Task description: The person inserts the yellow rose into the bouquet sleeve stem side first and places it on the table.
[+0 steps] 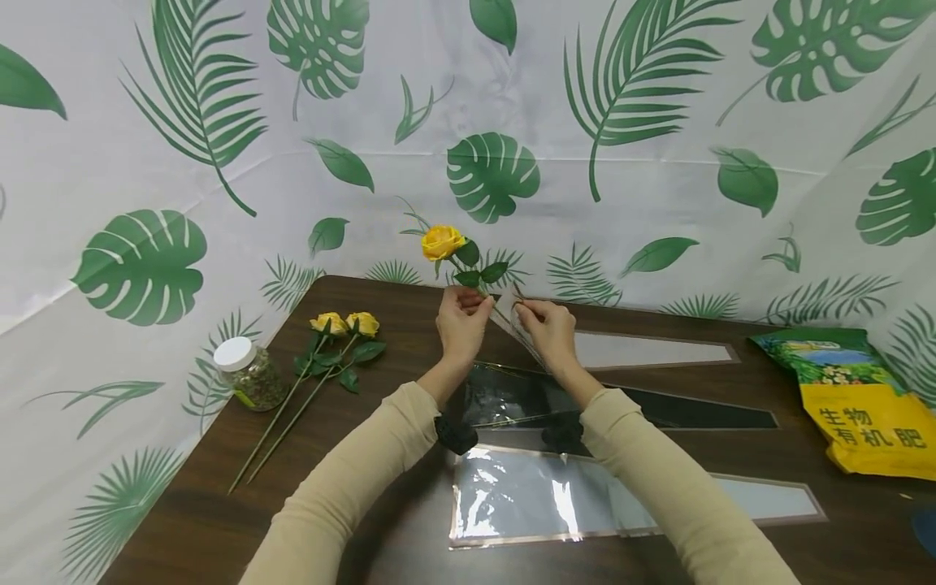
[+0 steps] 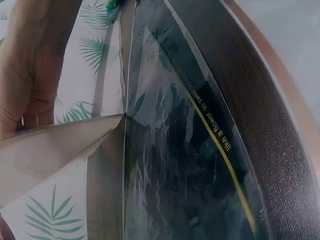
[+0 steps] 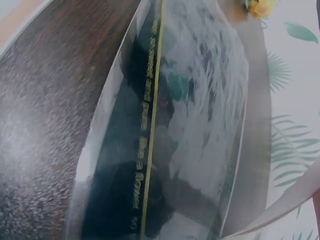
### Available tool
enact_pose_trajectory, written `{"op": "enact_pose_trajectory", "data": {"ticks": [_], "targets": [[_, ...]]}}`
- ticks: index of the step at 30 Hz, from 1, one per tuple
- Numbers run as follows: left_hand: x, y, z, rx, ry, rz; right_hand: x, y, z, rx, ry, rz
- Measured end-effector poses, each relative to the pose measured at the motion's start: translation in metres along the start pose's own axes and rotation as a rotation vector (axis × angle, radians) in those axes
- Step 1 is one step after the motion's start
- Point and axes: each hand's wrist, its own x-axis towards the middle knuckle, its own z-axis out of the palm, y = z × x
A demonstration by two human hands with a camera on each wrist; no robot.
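Note:
My left hand (image 1: 465, 323) pinches the stem of a yellow artificial-looking rose (image 1: 442, 243), bloom up and tilted left. Green leaves (image 1: 481, 273) sit just above those fingers, and the lower stem runs toward the space between both hands. Close on the right, my right hand (image 1: 550, 327) pinches the lifted edge of a tapered white flower sleeve (image 1: 651, 351). In the left wrist view a hand (image 2: 32, 95) is beside a raised translucent flap (image 2: 55, 142). Below the hands lies a black flower sleeve (image 1: 702, 409), with gold lettering in the wrist views.
Two more yellow roses (image 1: 345, 325) lie at the left, beside a white-lidded jar (image 1: 252, 374). A clear-and-white sleeve (image 1: 526, 496) lies nearest me. A yellow and green bag (image 1: 866, 414) is at the right. A leaf-printed sheet (image 1: 409, 179) hangs behind the brown table (image 1: 212, 487).

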Motion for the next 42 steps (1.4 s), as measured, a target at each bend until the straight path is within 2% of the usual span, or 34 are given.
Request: {"op": "enact_pose_trajectory", "data": {"ticks": [3, 8, 16, 22, 30, 35, 38, 42], "targets": [[-0.001, 0.002, -0.001, -0.051, -0.035, 0.025, 0.0, 0.003, 0.001, -0.004, 0.014, 0.006], [0.003, 0.004, -0.005, -0.149, -0.042, 0.062, -0.001, 0.005, 0.001, 0.007, 0.049, -0.011], [0.007, 0.01, -0.01, 0.035, 0.063, 0.122, -0.001, 0.003, 0.004, 0.043, 0.072, -0.039], [0.008, 0.016, -0.01, 0.027, 0.051, 0.164, -0.001, 0.002, 0.006, 0.073, 0.114, -0.069], [0.003, 0.014, -0.004, 0.112, 0.015, 0.214, 0.0, 0.001, 0.005, 0.084, 0.187, -0.126], [0.001, 0.009, -0.002, 0.207, 0.008, 0.199, 0.0, -0.002, 0.003, 0.081, 0.235, -0.18], [-0.001, 0.007, -0.001, 0.244, -0.027, 0.168, -0.001, -0.002, 0.003, 0.082, 0.25, -0.182], [-0.006, 0.005, -0.001, 0.16, -0.07, 0.105, -0.001, 0.0, 0.002, 0.087, 0.258, -0.163]]}}
